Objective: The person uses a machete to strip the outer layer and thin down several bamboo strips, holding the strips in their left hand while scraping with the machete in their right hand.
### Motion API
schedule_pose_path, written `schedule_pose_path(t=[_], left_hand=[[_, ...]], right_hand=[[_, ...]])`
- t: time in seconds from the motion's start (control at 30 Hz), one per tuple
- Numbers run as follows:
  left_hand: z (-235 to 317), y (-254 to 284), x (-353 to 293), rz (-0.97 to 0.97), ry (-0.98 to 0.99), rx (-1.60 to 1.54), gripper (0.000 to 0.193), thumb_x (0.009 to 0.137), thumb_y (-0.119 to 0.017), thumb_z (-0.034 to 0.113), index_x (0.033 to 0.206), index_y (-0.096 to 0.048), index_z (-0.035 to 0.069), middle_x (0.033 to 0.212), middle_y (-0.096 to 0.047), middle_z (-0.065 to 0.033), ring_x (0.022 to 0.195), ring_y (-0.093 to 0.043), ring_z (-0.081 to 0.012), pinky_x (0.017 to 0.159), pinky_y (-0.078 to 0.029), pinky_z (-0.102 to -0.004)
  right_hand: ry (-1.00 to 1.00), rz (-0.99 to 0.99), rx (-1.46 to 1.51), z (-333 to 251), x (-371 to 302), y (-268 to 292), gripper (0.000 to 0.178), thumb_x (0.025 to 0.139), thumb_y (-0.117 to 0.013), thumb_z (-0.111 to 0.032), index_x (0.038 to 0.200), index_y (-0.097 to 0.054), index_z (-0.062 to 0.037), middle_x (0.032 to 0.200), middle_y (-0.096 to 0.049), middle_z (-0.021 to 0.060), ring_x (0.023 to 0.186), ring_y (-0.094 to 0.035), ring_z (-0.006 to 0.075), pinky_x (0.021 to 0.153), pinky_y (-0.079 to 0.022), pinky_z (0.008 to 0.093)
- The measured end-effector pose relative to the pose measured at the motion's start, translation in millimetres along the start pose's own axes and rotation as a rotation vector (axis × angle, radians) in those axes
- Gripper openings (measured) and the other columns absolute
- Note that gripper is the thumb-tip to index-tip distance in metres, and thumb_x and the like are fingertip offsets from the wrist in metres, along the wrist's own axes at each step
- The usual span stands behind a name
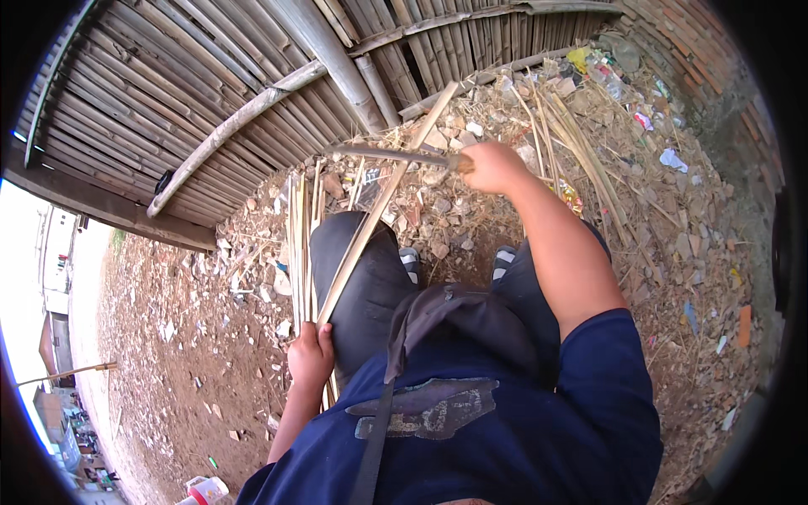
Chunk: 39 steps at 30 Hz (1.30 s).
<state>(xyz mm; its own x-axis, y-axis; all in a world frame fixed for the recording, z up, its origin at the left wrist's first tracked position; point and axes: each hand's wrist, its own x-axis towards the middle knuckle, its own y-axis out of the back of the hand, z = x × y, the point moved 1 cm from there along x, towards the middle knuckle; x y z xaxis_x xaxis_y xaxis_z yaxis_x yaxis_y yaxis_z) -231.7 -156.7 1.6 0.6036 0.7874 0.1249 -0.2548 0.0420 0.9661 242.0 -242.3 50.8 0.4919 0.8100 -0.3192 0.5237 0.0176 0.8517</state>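
Observation:
My left hand (310, 358) is closed round the near end of a long bamboo strip (377, 209), beside my left thigh. That strip slants up and away across my left knee, its far end near the bamboo wall. In my right hand (495, 167) is the wooden handle of a machete (396, 155). Its dark blade points left and crosses the strip in this view; whether the two touch I cannot tell. Beside my left leg stands a bundle of thin bamboo strips (299, 227), running down past my left hand, partly hidden by it.
A split-bamboo wall (210, 93) with pole braces (328, 59) rises ahead and left. More bamboo strips (581, 143) lie at the right. Stones and litter, including a yellow wrapper (579, 58), cover the ground. A brick wall (682, 42) stands far right; a white-and-red container (202, 491) sits lower left.

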Motion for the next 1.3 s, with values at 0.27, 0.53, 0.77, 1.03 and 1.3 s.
schedule_pose_path(t=[0.27, 0.53, 0.77, 1.03, 1.3], left_hand=[[-4, 52, 40, 0.123, -0.101, 0.119, 0.038, 0.099, -0.06, 0.041, 0.08, -0.054, 0.009, 0.058, -0.061, -0.0165, 0.054, -0.064, -0.0394, 0.05, -0.05, -0.0499], [45, 145, 155, 0.053, -0.469, 0.448, 0.043, 0.096, -0.061, 0.053, 0.084, -0.059, 0.011, 0.078, -0.063, -0.0045, 0.078, -0.065, -0.0246, 0.077, -0.051, -0.0419], [127, 171, 228, 0.226, -0.885, 0.412, 0.032, 0.083, -0.075, 0.04, 0.08, -0.058, 0.014, 0.076, -0.059, -0.0022, 0.081, -0.063, -0.025, 0.077, -0.046, -0.0405], [177, 176, 271, 0.299, -1.016, 0.398, 0.038, 0.082, -0.076, 0.048, 0.078, -0.058, 0.015, 0.074, -0.058, -0.0002, 0.078, -0.063, -0.023, 0.081, -0.045, -0.0399], [230, 181, 294, 0.521, -1.041, 0.437, 0.035, 0.086, -0.073, 0.05, 0.084, -0.066, 0.016, 0.084, -0.069, 0.0005, 0.093, -0.064, -0.0206, 0.097, -0.042, -0.0453]], right_hand=[[-0.036, 0.532, 0.416, 43, 8, 20, 0.038, 0.082, -0.077, -0.035, 0.107, -0.072, -0.0061, 0.102, -0.073, 0.0196, 0.099, -0.07, 0.0364, 0.086, -0.053, 0.0443], [0.371, 0.666, 0.436, 21, -20, 25, 0.035, 0.081, -0.08, -0.029, 0.105, -0.072, -0.004, 0.09, -0.069, 0.0095, 0.086, -0.068, 0.0302, 0.084, -0.053, 0.041], [0.341, 0.158, 0.591, 15, -25, 10, 0.032, 0.083, -0.081, -0.028, 0.103, -0.071, -0.0042, 0.088, -0.07, 0.0058, 0.084, -0.065, 0.0178, 0.081, -0.051, 0.034], [0.325, 0.107, 0.975, 26, -31, 19, 0.031, 0.085, -0.08, -0.017, 0.108, -0.068, 0.0002, 0.099, -0.074, 0.0095, 0.086, -0.07, 0.0156, 0.082, -0.056, 0.0325], [0.357, 0.219, 1.121, 47, -37, 31, 0.039, 0.084, -0.08, -0.009, 0.116, -0.062, 0.0018, 0.103, -0.074, 0.0115, 0.094, -0.07, 0.0183, 0.088, -0.056, 0.0336]])
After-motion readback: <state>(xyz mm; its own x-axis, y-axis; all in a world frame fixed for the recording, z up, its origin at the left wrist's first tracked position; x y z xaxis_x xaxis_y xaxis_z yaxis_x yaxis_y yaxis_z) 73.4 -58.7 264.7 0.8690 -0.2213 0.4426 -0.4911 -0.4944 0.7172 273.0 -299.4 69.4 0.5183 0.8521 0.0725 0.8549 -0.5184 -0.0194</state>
